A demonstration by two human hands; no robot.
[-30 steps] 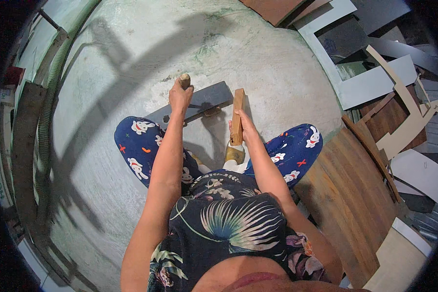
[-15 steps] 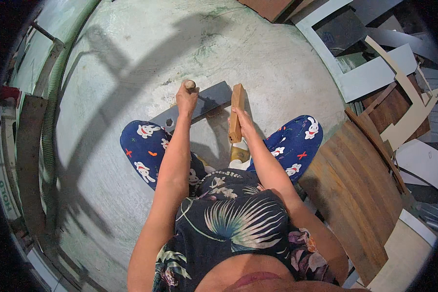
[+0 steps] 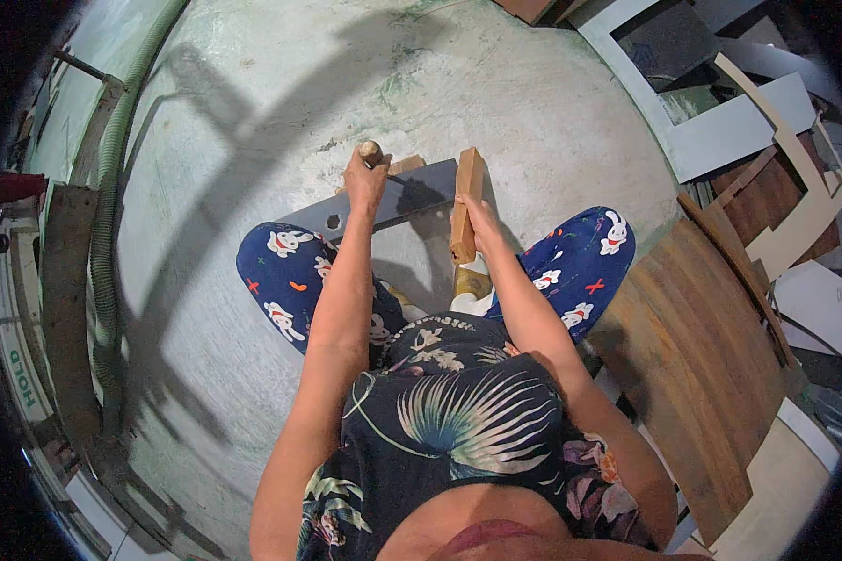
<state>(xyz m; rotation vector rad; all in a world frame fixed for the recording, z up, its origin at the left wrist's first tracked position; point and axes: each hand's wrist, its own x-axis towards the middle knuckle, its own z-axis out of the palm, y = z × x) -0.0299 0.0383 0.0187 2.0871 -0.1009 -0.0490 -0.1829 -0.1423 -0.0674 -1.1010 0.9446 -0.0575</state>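
Note:
My left hand is closed around an upright tool with a round wooden handle end. Its lower part is hidden under my fist. Below that hand lies a dark grey board with a hole near its left end, slanting across the space between my knees. A light wood piece shows just past the board's far edge. My right hand grips a squared wooden block by its near half, beside the board's right end.
Brown wood panels lie at my right, with white and beige board offcuts heaped beyond them. A ribbed green hose runs along the left beside a wooden beam. Pale concrete floor stretches ahead.
The view has shifted slightly. My left hand and its tool sit a little farther forward, and more of the light wood piece past the board shows. Both hands keep their grips.

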